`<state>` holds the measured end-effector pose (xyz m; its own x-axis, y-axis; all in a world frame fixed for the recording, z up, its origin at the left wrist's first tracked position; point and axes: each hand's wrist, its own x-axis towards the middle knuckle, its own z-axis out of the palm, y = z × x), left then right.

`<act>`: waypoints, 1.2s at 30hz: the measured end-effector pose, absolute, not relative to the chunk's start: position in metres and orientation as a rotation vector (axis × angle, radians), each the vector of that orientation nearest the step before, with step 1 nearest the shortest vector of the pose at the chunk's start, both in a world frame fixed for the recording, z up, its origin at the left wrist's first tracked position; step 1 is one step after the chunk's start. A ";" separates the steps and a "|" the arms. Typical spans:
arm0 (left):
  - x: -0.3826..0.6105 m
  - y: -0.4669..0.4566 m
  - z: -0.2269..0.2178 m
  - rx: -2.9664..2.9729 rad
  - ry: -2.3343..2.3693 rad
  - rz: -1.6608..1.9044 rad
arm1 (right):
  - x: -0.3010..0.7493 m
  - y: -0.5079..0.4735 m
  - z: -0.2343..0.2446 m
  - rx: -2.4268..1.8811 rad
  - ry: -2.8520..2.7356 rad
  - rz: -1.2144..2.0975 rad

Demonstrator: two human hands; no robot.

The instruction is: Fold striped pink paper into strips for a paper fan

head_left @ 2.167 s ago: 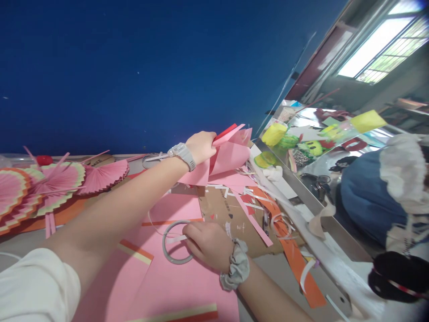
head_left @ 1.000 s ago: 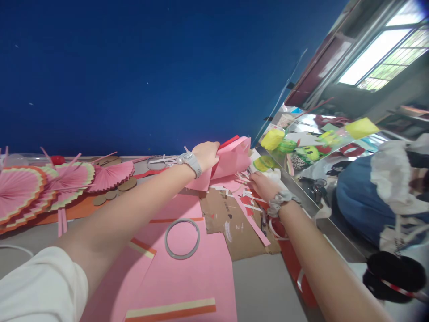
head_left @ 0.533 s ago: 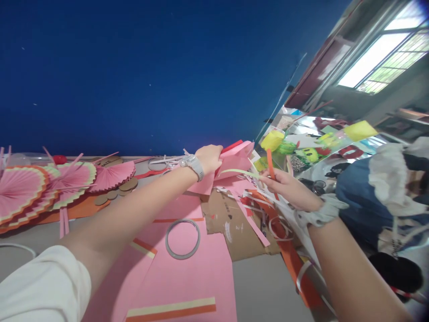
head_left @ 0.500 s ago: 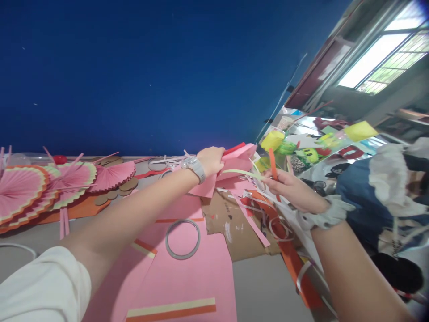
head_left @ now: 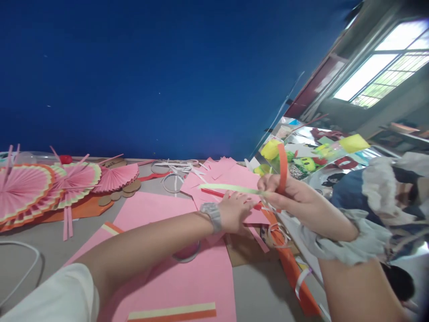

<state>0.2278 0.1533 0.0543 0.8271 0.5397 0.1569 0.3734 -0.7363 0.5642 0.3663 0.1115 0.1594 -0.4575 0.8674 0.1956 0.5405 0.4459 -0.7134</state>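
My right hand (head_left: 295, 199) is closed on a pale green paper strip (head_left: 231, 188) and an orange paper strip (head_left: 283, 167). The green one stretches leftward above the pink paper pieces (head_left: 223, 169); the orange one stands up from the fingers. My left hand (head_left: 236, 212) is open, with fingers stretched over the pink pieces beside a red strip (head_left: 211, 192). Whether it presses on them I cannot tell. Under the left forearm lies a large pink sheet (head_left: 201, 286), with a grey ring (head_left: 187, 258) partly hidden by that arm.
Pleated pink paper fans (head_left: 25, 192) lie at the left near brown discs (head_left: 127, 191). A second grey ring (head_left: 172, 184) and white strips (head_left: 177, 166) lie at the back. An orange strip (head_left: 291, 268) runs along the right. A person (head_left: 365, 188) is at the far right.
My left hand has let go of the pink paper, which now lies spread out, and has come nearer and right. My right hand has moved slightly right, still holding the strips.
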 end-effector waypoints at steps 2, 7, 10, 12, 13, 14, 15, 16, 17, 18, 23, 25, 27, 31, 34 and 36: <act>0.205 0.151 0.062 2.423 0.560 0.429 | 0.354 0.106 0.152 -1.243 -2.203 0.482; 0.132 0.131 0.068 1.499 0.342 0.555 | 0.312 0.087 0.117 -0.963 -2.374 -0.284; 0.092 0.111 0.066 1.391 0.398 0.662 | 0.287 0.082 0.098 -0.729 -2.412 -0.588; 0.070 0.097 0.065 1.323 0.481 0.798 | 0.272 0.082 0.089 -0.576 -2.397 -0.655; 0.060 0.091 0.065 1.296 0.541 0.860 | 0.266 0.083 0.086 -0.516 -2.387 -0.654; 0.051 0.085 0.064 1.278 0.608 0.912 | 0.260 0.084 0.083 -0.472 -2.379 -0.642; 0.044 0.080 0.063 1.273 0.674 0.952 | 0.255 0.085 0.081 -0.439 -2.369 -0.627; 0.036 0.076 0.062 1.283 0.736 0.985 | 0.250 0.087 0.079 -0.409 -2.365 -0.613; 0.030 0.073 0.061 1.299 0.792 1.019 | 0.246 0.088 0.077 -0.380 -2.364 -0.598; 0.025 0.070 0.059 1.315 0.838 1.051 | 0.242 0.089 0.075 -0.356 -2.372 -0.578; 0.010 0.067 0.050 1.263 0.994 1.180 | 0.221 0.088 0.062 -0.540 -2.390 -0.138; 0.010 0.071 0.048 1.205 1.037 1.216 | 0.210 0.086 0.058 -0.759 -2.298 0.299; 0.012 0.079 0.046 1.133 1.070 1.241 | 0.200 0.087 0.054 -0.928 -2.134 0.675; 0.023 0.098 0.039 0.974 1.142 1.274 | 0.186 0.095 0.050 -1.103 -1.822 1.077; 0.031 0.104 0.031 0.890 1.185 1.283 | 0.184 0.100 0.048 -1.221 -1.624 1.318; 0.034 0.101 0.026 0.846 1.199 1.271 | 0.185 0.099 0.046 -1.268 -1.485 1.499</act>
<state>0.0340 0.1010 0.0259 -0.1036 0.9769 -0.1867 -0.2435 0.1571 0.9571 0.1849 0.0994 0.0463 -0.3057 0.9354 -0.1778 0.1691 -0.1305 -0.9769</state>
